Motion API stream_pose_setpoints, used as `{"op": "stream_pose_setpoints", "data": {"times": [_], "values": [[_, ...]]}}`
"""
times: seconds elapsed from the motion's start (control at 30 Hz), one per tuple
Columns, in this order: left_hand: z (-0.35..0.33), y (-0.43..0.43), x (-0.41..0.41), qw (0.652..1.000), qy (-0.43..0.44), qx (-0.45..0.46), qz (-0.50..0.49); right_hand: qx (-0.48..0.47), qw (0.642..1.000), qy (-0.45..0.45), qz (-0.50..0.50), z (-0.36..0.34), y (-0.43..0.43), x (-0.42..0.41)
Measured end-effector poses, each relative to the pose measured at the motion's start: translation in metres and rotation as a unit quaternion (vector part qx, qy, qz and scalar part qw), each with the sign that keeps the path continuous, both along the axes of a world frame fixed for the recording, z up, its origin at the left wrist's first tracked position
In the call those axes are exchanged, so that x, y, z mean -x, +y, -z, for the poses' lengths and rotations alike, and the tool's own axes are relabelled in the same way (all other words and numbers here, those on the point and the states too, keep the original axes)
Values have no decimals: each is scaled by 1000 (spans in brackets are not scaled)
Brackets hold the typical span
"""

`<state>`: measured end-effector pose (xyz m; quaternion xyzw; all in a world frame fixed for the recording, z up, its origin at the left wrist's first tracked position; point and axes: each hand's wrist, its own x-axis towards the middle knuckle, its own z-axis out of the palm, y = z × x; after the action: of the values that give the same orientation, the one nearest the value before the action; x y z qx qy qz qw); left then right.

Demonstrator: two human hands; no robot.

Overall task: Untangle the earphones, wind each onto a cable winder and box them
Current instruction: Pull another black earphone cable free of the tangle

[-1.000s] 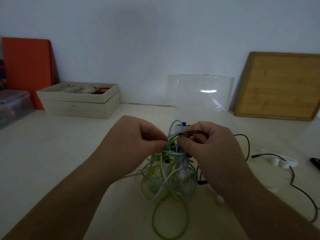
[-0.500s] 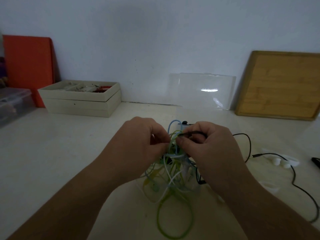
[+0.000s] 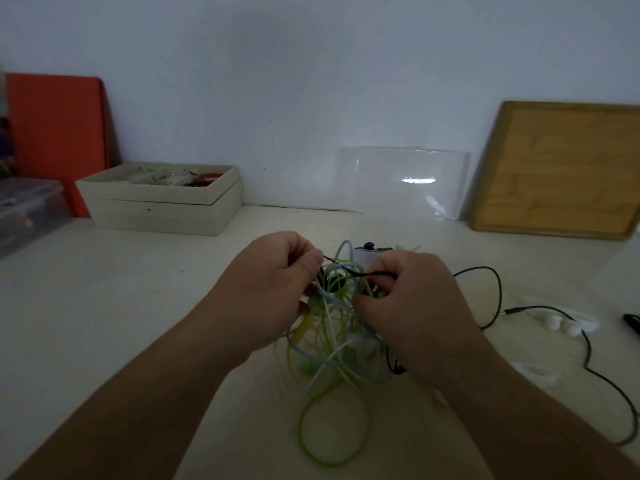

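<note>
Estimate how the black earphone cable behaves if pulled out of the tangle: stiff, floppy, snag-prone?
Probably floppy: the black cable lies in slack curves on the table. Likely light: the left hand and right hand seem to hold it by pinches alone. Apt to snag: it runs through the coloured tangle.
</note>
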<state>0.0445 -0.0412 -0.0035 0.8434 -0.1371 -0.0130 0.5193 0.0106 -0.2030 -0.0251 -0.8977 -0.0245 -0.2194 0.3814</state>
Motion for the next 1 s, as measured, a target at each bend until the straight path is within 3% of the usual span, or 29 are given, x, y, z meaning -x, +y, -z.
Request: {"op": "stream_pose_setpoints", "data": {"times": [0.1, 0.23, 0.47, 0.77, 0.9, 1.0], "values": [[1, -3, 0, 999, -41, -31, -9, -26, 999, 21, -25, 1, 1, 0], [0, -4, 2, 998, -37, 42, -6, -165, 982, 66, -69, -3, 1, 5], [2, -7, 5, 993, -37, 108, 12, -201, 978, 48, -26, -4, 1, 6], [2, -3, 2, 991, -102, 60, 56, -412, 905, 96, -48, 0, -7, 2], [5, -2, 2, 993, -108, 21, 39, -439, 891, 99, -57, 3, -7, 1], [6, -2, 1, 994, -102, 29, 34, -419, 902, 90, -52, 3, -7, 1]]}}
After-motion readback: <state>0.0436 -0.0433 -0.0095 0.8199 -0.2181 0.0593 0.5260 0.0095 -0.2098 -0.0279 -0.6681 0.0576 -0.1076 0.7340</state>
